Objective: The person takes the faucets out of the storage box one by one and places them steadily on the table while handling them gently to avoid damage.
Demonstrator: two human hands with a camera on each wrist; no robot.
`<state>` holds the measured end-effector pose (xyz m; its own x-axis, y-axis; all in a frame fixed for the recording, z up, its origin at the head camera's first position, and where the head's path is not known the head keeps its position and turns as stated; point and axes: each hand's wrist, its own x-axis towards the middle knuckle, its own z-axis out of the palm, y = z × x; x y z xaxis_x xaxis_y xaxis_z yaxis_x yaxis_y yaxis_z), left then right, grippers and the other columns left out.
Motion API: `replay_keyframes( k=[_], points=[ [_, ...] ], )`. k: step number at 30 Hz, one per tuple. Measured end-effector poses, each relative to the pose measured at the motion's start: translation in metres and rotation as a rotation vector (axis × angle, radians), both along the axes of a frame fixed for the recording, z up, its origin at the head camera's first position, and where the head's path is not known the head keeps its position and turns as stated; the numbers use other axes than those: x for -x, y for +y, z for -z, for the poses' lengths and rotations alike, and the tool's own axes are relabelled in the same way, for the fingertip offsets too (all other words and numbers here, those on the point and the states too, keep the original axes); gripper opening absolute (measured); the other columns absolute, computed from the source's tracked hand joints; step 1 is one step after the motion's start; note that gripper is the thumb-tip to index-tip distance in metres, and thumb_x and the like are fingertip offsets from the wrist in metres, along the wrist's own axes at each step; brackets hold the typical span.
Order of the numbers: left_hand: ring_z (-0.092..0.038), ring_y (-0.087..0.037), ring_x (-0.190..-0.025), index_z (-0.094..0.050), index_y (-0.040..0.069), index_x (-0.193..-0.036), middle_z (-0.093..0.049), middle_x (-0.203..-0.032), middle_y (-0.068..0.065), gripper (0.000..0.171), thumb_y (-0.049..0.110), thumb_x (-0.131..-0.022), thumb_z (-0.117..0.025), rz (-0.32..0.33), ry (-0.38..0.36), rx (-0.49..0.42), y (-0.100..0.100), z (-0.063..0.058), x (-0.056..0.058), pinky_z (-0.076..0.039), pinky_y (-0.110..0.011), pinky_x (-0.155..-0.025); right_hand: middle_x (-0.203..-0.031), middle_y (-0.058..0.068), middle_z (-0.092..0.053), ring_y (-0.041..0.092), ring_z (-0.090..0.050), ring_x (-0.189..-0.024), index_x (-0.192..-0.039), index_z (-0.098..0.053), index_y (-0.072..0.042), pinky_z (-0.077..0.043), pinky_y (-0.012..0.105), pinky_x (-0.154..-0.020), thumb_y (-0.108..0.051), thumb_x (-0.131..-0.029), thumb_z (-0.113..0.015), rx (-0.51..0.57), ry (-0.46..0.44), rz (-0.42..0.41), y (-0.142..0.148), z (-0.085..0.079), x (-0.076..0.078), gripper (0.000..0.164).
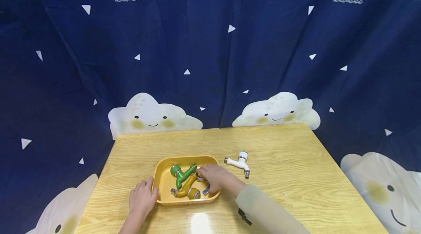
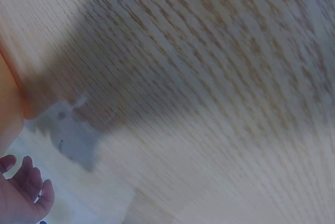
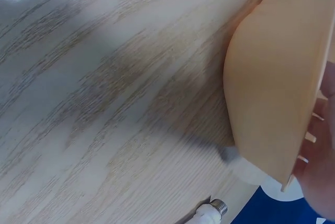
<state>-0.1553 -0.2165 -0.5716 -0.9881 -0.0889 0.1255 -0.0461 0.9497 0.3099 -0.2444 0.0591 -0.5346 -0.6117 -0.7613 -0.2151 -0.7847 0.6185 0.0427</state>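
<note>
In the head view, my left hand (image 1: 142, 196) is at the left side of a yellow plastic tray (image 1: 187, 202), thumb and fingers close to its rim. The left wrist view shows this hand's fingers loosely bent. My right hand (image 1: 214, 177) reaches over the tray's right side and grips a chrome tap (image 1: 206, 191), mostly covered by the fingers. Also in the tray, a green tap (image 1: 181, 176) lies beside a mustard-yellow tap (image 1: 188, 189). In the right wrist view, the tray's outer wall (image 3: 272, 77) hides most of the right fingers.
A white tap (image 1: 241, 162) with metal ends lies on the wooden table (image 1: 296, 175), right of the tray. A dark blue curtain (image 1: 210, 44) with clouds and white triangles hangs behind the table's far edge. A dark strap end (image 1: 244, 216) hangs below the right sleeve.
</note>
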Motion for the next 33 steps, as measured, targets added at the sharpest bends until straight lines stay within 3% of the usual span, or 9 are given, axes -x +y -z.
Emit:
replay_keyframes(
  k=[8,19,24,33],
  points=[
    [-0.054,-0.038,-0.089,-0.051,0.005,-0.119,-0.057,-0.101,-0.020,0.037,0.026,-0.089,-0.044,0.002,0.004,0.000,0.000,0.001,-0.001,-0.043,-0.051,-0.069,-0.131,-0.003,-0.047,0.016,-0.046,-0.118,-0.133,-0.041,-0.016,-0.036,0.026,-0.099,-0.037,-0.060,-0.078,-0.116,0.034,0.039,-0.003,0.008,-0.003,0.085],
    [-0.054,-0.037,-0.088,-0.051,0.005,-0.119,-0.057,-0.100,-0.020,0.037,0.026,-0.089,-0.044,0.003,-0.001,0.002,0.000,0.001,0.000,-0.044,-0.050,-0.068,-0.123,-0.004,-0.049,0.014,-0.048,-0.112,-0.123,-0.046,-0.020,-0.039,0.028,-0.095,-0.038,-0.058,-0.080,-0.151,0.100,0.051,-0.009,0.012,-0.007,0.076],
    [-0.054,-0.037,-0.088,-0.051,0.004,-0.118,-0.057,-0.100,-0.020,0.037,0.025,-0.089,-0.045,0.000,0.004,0.000,0.000,0.001,-0.001,-0.043,-0.050,-0.068,-0.125,-0.002,-0.047,0.015,-0.047,-0.115,-0.122,-0.047,-0.021,-0.038,0.030,-0.097,-0.031,-0.061,-0.079,-0.152,0.090,0.072,-0.011,0.011,-0.009,0.069],
    [-0.054,-0.036,-0.085,-0.051,0.004,-0.118,-0.057,-0.098,-0.019,0.036,0.026,-0.089,-0.044,0.003,0.000,-0.001,0.000,0.002,0.000,-0.043,-0.049,-0.067,-0.121,0.000,-0.051,0.017,-0.051,-0.109,-0.116,-0.049,-0.015,-0.044,0.032,-0.091,-0.019,-0.061,-0.077,-0.186,0.148,0.065,-0.014,0.024,-0.003,0.061]
  ],
)
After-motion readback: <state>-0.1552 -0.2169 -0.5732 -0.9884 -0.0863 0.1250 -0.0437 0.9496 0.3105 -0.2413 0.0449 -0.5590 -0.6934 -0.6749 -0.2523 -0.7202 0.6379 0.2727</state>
